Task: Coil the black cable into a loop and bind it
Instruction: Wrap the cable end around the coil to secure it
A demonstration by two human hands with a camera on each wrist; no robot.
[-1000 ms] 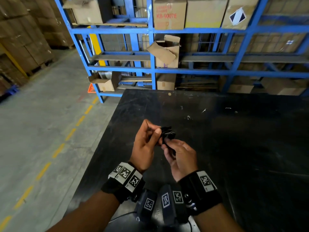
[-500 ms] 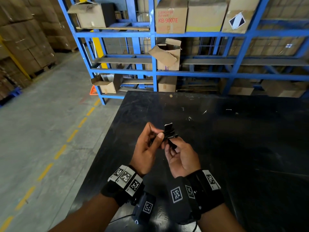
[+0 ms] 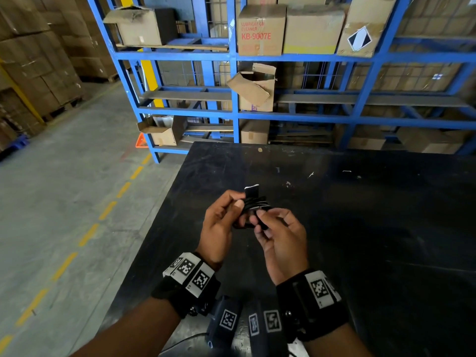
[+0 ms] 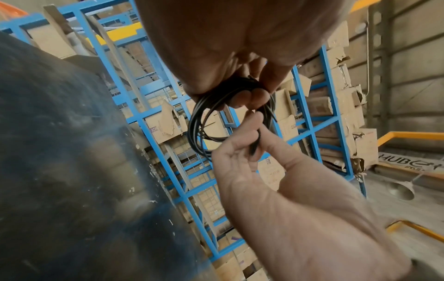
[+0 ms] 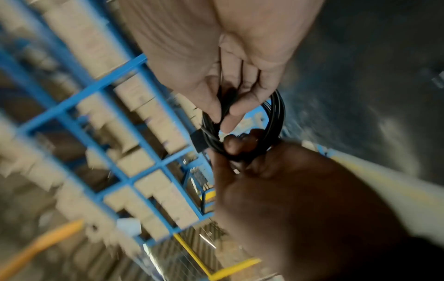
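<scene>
The black cable [image 3: 255,206] is wound into a small coil and held in the air above the black table [image 3: 360,228]. My left hand [image 3: 237,207] grips one side of the coil, thumb and fingers curled round the strands [image 4: 199,123]. My right hand [image 3: 260,220] pinches the other side [image 5: 276,114] between thumb and fingers. In the left wrist view the right hand [image 4: 254,133] also pinches a short black piece by the coil. A flat black strap [image 3: 252,191] sticks up from the coil beside my left fingers [image 5: 240,146]; the strap [image 5: 198,141] lies across the strands.
Blue steel shelving [image 3: 234,112] with cardboard boxes [image 3: 261,29] stands behind the table's far edge. A concrete floor with a dashed yellow line [image 3: 87,235] runs along the table's left edge. Stacked cartons [image 3: 38,60] fill the far left.
The strap's end has come up and now stands above the coil. My right thumb has shifted onto the coil's near side; both hands stay together over the table.
</scene>
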